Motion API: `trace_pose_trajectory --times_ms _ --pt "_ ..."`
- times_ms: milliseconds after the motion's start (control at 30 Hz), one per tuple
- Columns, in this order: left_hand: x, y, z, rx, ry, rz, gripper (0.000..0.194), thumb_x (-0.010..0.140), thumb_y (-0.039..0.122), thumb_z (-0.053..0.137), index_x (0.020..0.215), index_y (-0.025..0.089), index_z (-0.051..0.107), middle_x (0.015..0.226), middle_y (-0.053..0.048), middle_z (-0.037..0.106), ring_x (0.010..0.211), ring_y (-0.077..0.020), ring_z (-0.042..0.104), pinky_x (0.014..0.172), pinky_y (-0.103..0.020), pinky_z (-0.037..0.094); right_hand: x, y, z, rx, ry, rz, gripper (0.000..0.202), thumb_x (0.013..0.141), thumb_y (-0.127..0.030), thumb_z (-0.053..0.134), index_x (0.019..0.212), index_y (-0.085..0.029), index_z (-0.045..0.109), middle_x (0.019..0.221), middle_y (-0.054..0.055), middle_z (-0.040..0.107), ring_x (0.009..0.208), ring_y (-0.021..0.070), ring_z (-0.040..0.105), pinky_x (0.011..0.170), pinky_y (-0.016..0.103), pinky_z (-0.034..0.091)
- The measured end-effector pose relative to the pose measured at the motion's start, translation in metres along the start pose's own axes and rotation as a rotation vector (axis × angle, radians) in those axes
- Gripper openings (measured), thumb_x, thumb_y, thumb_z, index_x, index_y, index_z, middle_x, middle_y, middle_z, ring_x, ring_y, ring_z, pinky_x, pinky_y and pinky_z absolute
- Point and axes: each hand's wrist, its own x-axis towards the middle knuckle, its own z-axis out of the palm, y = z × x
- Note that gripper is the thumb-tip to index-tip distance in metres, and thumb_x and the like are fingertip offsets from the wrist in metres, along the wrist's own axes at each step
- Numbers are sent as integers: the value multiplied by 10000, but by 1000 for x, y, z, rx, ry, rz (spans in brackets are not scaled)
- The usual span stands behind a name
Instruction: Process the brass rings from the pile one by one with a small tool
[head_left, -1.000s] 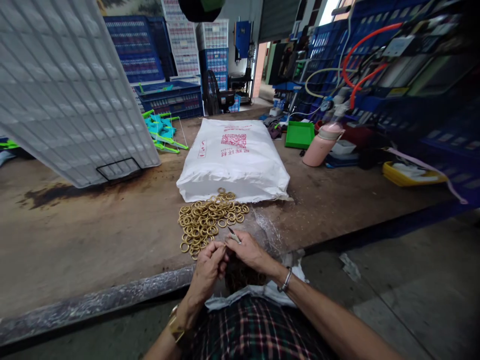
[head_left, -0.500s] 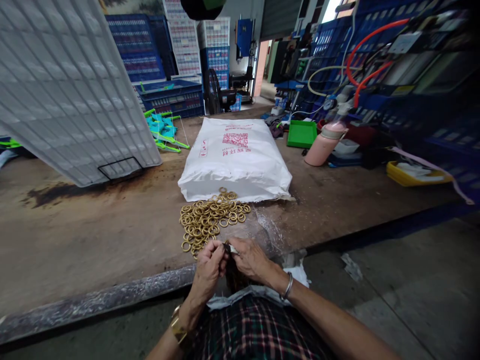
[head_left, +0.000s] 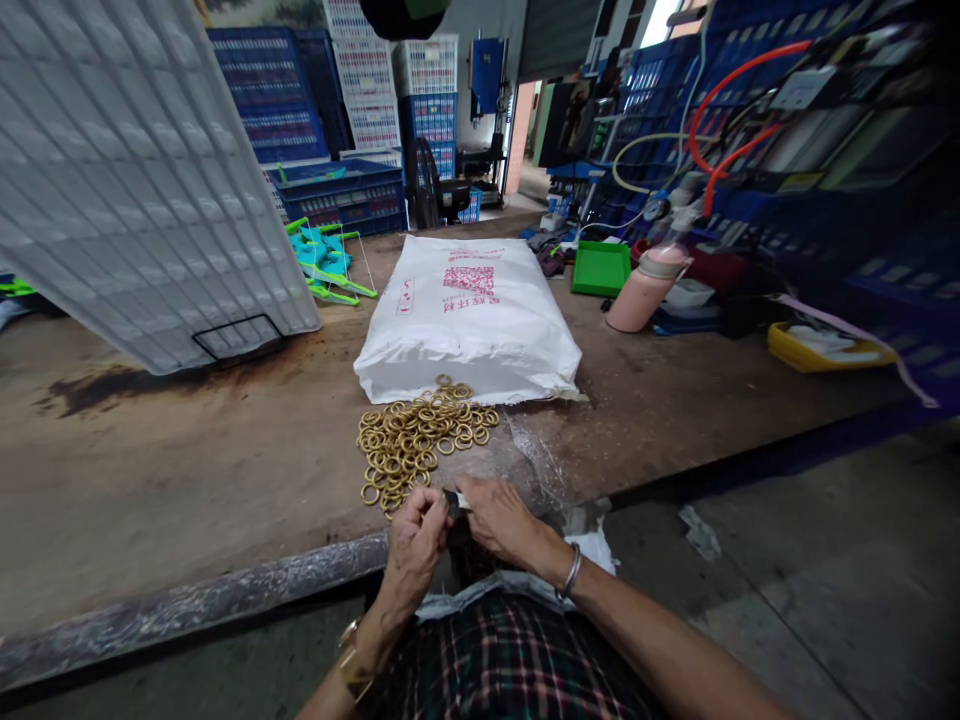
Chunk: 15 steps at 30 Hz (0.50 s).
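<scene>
My left hand (head_left: 417, 532) is closed at the table's front edge, its thumb and fingertips pinching a small dark piece (head_left: 453, 503) too small to name. Close beside it, my right hand (head_left: 501, 520) is closed with its fingers curled round a whitish object (head_left: 463, 500), mostly hidden in the grip; its kind does not show. The two hands nearly meet at the dark piece. Just beyond them lies a loose pile of brass-coloured rings (head_left: 409, 440). Behind the pile, a white woven sack (head_left: 465, 310) with red print lies flat, and several rings touch its near edge.
A white plastic crate (head_left: 157, 200) stands tilted at left, beside green and turquoise plastic parts (head_left: 326, 262). To the right are a green tray (head_left: 601, 268), a pink bottle (head_left: 641, 295) and a yellow tray (head_left: 825, 350). The table's front edge (head_left: 210, 590) runs below.
Both hands stay together at nearly the same place, with only slight finger movement; the dark piece between them shows a little differently. The ring pile and sack look unchanged.
</scene>
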Motion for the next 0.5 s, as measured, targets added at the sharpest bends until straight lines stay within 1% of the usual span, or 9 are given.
trace_pose_trajectory --times_ms 33,100,167,200,233,300,367,433,500 --pt "-7 3 1 0 -35 -6 383 726 530 586 618 177 484 452 83 401 385 -47 314 383 -170 248 2 3 -1 -24 9 29 245 775 -108 384 966 -128 537 769 76 636 640 157 543 576 256 286" --pt "-22 5 3 -24 -183 -56 362 748 507 584 639 171 503 485 67 445 387 -44 333 380 -169 249 6 9 -2 -66 38 93 253 791 -110 376 977 -131 545 752 78 640 625 158 548 565 256 284" --pt "-34 2 4 -119 -348 -213 339 746 483 604 650 171 513 445 77 426 346 -32 294 355 -160 210 10 16 -1 -77 80 122 259 790 -110 384 986 -143 551 753 75 647 630 159 557 566 254 290" --pt "-37 -1 4 -188 -371 -318 324 735 463 625 656 168 517 466 69 456 342 -26 294 345 -154 196 12 19 -1 -73 113 125 261 787 -107 391 988 -150 551 770 74 652 652 161 565 579 252 299" --pt "-39 -6 4 -277 -353 -424 320 696 438 670 643 163 516 488 57 486 340 -21 304 332 -145 178 14 22 0 -67 153 128 262 783 -104 400 992 -156 549 797 74 657 685 164 574 598 250 311" --pt "-36 -20 0 -462 -230 -636 306 618 376 737 643 150 533 520 38 525 347 -22 366 320 -125 171 19 26 2 -58 231 151 269 785 -107 417 1019 -163 538 869 79 662 762 172 586 646 249 335" --pt "-29 -35 -4 -576 -155 -792 235 613 276 747 679 119 585 521 13 553 368 -39 444 317 -117 228 25 28 4 -55 269 182 298 800 -132 433 1085 -169 510 928 83 659 810 183 591 682 258 356" --pt "-21 -49 -8 -645 -106 -877 157 657 202 718 685 94 608 546 -31 594 392 -57 500 322 -121 294 32 29 4 -49 273 192 351 813 -156 446 1163 -176 468 990 88 653 846 192 595 707 271 373" --pt "-16 -61 -9 -684 -63 -913 109 697 174 696 688 100 617 615 -65 636 476 -92 578 397 -150 416 40 29 5 -46 288 192 381 819 -169 455 1200 -179 443 1066 98 634 897 203 594 731 287 385"
